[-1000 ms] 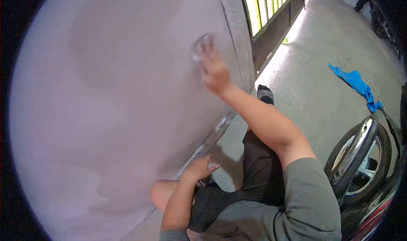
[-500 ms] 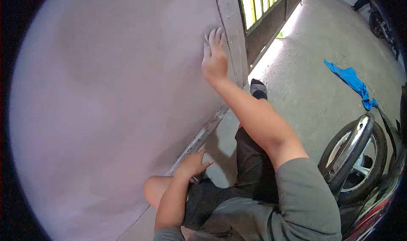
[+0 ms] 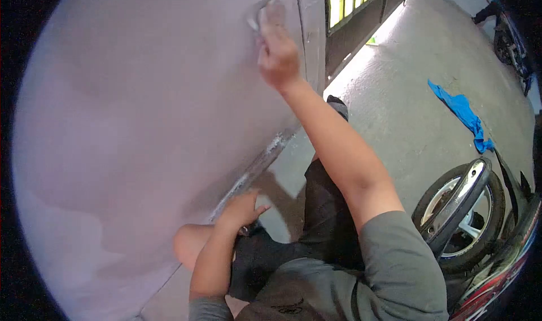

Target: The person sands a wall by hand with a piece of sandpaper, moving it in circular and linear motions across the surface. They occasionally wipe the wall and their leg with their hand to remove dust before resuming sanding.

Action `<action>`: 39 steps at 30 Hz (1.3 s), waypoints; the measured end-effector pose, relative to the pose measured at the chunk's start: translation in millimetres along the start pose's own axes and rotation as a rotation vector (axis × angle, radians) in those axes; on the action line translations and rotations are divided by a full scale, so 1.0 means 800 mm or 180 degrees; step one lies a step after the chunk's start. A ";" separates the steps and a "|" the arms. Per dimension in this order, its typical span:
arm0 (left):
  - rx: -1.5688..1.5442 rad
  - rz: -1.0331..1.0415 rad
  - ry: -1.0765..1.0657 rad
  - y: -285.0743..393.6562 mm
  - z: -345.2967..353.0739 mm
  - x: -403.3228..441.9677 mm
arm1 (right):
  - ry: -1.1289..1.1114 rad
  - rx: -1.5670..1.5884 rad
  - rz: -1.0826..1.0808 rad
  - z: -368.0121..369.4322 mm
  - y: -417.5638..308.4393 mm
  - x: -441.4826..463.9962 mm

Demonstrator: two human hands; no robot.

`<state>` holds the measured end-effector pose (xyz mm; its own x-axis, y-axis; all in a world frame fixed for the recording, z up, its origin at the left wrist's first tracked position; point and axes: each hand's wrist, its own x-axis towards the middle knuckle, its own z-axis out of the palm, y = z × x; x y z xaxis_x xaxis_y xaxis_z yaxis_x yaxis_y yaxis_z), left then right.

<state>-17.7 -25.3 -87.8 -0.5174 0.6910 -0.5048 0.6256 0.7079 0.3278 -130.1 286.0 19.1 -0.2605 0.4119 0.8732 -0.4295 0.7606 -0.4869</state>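
My right hand [image 3: 276, 47] is raised against the pale wall [image 3: 147, 112], close to its right-hand edge. Its fingers are pressed onto a small greyish pad [image 3: 262, 15], blurred and partly covered, so I cannot make out its exact kind. Lower down, my left hand [image 3: 241, 209] hangs loosely over the bent left knee [image 3: 191, 241], near the foot of the wall. Its thumb stands apart from the fingers, and nothing shows in it.
A dark gate [image 3: 361, 30] with bars adjoins the wall. On the grey floor [image 3: 389, 123] lies a blue cloth [image 3: 464, 113]. A motorcycle's wheel and exhaust [image 3: 460, 202] are close on my right. Another motorcycle [image 3: 511, 50] stands farther back.
My right hand has moved up and slightly left over the wall with the pad. The left hand has shifted slightly left in view, along with the knee.
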 end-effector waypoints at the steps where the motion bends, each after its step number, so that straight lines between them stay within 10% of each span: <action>1: 0.0010 -0.0075 -0.0064 0.005 -0.004 0.000 | 0.0064 -0.0005 0.0140 0.003 0.007 -0.004; 17: -0.0034 -0.0007 -0.0059 0.015 -0.011 -0.003 | -0.0249 0.0178 -0.0398 0.017 -0.019 -0.024; 19: 0.0025 0.0002 -0.0029 0.007 -0.002 -0.006 | 0.0461 -0.0228 0.0493 0.026 -0.013 -0.020; 23: 0.0027 0.0318 0.0445 0.002 0.005 -0.009 | -0.0125 -0.0201 0.0059 0.012 -0.036 -0.031; 25: 0.0014 0.0260 0.0413 0.002 0.005 -0.009 | -0.0117 0.0047 0.1311 0.004 -0.032 -0.017; 39: 0.0119 0.0334 0.0348 0.005 0.019 0.004 | 0.0196 0.0212 0.1936 0.023 -0.038 -0.031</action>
<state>-7.9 -22.6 -100.7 -0.5072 0.7742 -0.3786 0.6999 0.6264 0.3432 -126.9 243.5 12.1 -0.4263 0.7920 0.4371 -0.2731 0.3479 -0.8969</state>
